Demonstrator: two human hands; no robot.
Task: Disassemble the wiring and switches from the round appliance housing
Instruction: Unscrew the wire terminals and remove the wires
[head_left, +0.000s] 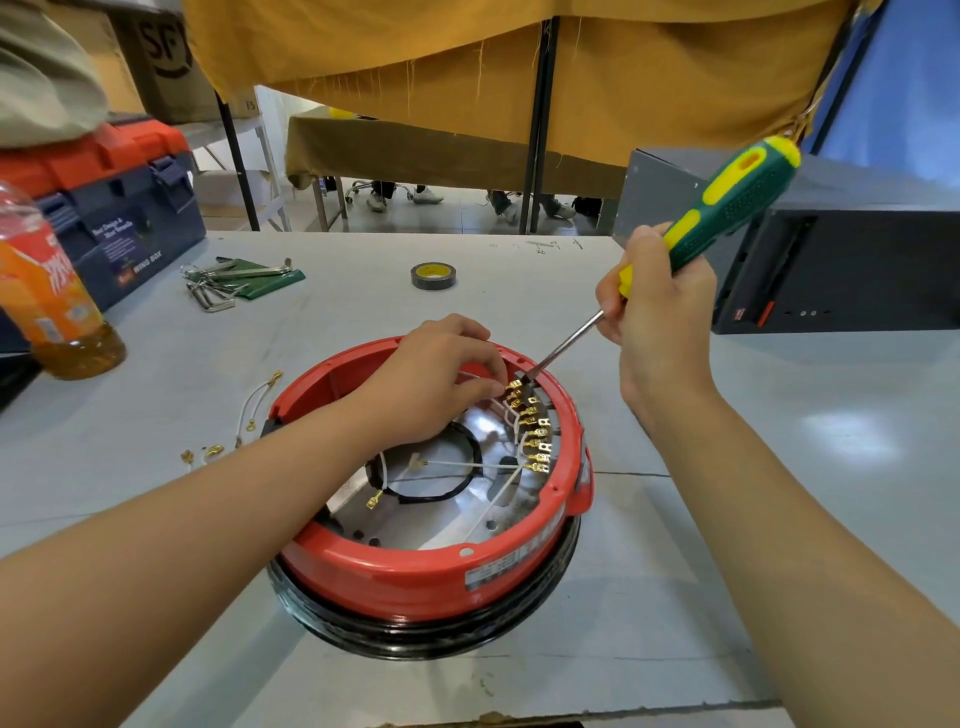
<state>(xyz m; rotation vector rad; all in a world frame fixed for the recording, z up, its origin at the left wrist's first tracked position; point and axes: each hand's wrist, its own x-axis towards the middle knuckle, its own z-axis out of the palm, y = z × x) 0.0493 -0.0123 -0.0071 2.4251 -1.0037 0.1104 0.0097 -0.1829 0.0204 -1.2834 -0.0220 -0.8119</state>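
A round red housing with a black base ring lies upside down on the grey table. Inside, white wires run to a row of gold terminals along the far right wall. My left hand reaches into the housing and pinches the topmost gold terminal between thumb and fingers. My right hand grips a green and yellow screwdriver, whose tip touches the wall just beside that terminal. A removed white wire and loose gold connectors lie on the table left of the housing.
A roll of black tape and a set of hex keys lie at the back. A blue and red toolbox and an orange drink bottle stand at left. A dark metal case stands at right.
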